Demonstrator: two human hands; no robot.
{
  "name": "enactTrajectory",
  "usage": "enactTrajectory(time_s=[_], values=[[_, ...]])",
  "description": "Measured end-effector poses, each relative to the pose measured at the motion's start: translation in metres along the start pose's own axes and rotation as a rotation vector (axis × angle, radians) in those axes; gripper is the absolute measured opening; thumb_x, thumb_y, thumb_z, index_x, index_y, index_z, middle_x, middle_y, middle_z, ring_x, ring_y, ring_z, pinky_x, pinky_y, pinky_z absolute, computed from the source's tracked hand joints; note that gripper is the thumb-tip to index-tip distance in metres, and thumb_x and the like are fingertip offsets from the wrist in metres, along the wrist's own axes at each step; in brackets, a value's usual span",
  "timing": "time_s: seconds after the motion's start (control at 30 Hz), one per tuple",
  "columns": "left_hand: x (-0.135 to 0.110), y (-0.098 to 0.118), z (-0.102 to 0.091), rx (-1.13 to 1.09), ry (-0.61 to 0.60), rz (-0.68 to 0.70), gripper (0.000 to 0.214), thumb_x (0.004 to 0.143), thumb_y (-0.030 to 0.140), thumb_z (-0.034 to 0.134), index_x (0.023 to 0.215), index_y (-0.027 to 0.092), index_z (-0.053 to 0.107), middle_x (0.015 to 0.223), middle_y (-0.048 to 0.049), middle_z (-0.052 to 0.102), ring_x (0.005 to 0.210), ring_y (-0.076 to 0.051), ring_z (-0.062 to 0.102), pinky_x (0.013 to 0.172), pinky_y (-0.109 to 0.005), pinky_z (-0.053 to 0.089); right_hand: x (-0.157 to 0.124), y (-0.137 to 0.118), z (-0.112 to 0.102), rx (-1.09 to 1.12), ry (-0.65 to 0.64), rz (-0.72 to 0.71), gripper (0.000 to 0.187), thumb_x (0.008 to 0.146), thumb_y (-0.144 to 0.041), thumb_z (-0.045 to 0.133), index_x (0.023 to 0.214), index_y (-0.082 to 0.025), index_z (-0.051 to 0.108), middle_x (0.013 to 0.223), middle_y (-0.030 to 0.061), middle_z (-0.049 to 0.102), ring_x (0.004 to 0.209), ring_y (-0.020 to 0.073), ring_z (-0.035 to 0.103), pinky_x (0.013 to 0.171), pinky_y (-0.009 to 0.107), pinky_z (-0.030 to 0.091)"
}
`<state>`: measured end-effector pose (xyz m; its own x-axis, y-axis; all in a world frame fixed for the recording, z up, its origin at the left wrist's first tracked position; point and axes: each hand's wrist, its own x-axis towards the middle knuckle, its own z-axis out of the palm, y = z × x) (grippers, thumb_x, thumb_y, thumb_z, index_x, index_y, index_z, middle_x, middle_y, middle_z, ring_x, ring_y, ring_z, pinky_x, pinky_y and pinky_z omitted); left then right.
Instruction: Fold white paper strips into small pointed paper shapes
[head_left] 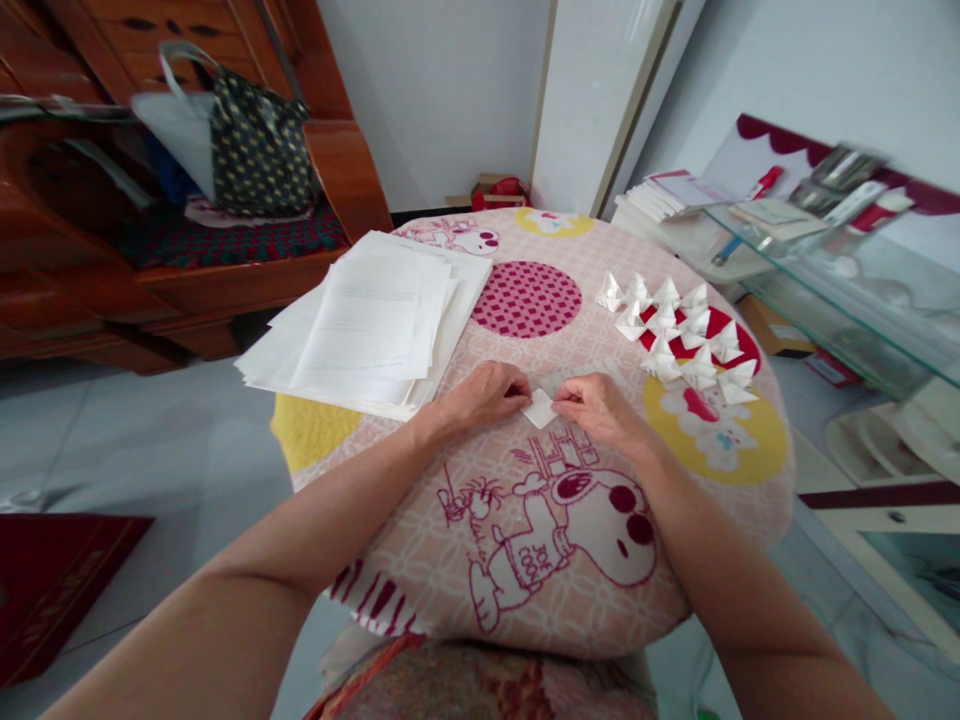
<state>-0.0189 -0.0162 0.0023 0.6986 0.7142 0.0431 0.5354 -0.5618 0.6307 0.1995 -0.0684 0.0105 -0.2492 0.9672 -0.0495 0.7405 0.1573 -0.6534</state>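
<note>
A small white folded paper piece (539,408) lies on the round table's pink cartoon-print cloth (525,560), right in front of me. My left hand (486,393) pinches its left edge with fingers pressed together. My right hand (600,405) pinches its right edge the same way. To the right of my hands, several finished white folded paper shapes (679,335) sit in a cluster on the cloth. A stack of white paper sheets (371,325) lies at the table's left side, beyond my left hand.
A wooden bench (150,270) with a dark spotted bag (251,140) stands at the left. A glass shelf (840,270) with booklets and small items juts in at the right, close to the table. Pale tiled floor and a red mat (52,580) lie at the lower left.
</note>
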Motion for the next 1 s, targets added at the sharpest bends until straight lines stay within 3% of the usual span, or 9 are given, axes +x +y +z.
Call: enactTrajectory(time_s=[0.37,1.0], values=[[0.018,0.003,-0.015,-0.018,-0.153,-0.213,0.018,0.075,0.026,0.063,0.073,0.015,0.077,0.054,0.0027,0.058,0.058,-0.011,0.050,0.062,-0.025,0.035,0.008,-0.002,0.005,0.018,0.020,0.192,0.019,0.084,-0.019,0.067,0.065,-0.016,0.067,0.055,-0.0006,0.059,0.054,0.0123,0.052,0.052,0.025,0.032],[0.024,0.005,-0.004,0.128,-0.083,-0.312,0.013,0.073,0.025,0.069,0.073,0.016,0.078,0.057,-0.0001,0.062,0.059,-0.013,0.054,0.060,-0.026,0.039,0.013,-0.011,0.002,-0.032,0.027,0.322,0.015,0.080,-0.019,0.072,0.066,-0.017,0.066,0.056,0.0001,0.060,0.055,0.0128,0.056,0.053,0.024,0.037]])
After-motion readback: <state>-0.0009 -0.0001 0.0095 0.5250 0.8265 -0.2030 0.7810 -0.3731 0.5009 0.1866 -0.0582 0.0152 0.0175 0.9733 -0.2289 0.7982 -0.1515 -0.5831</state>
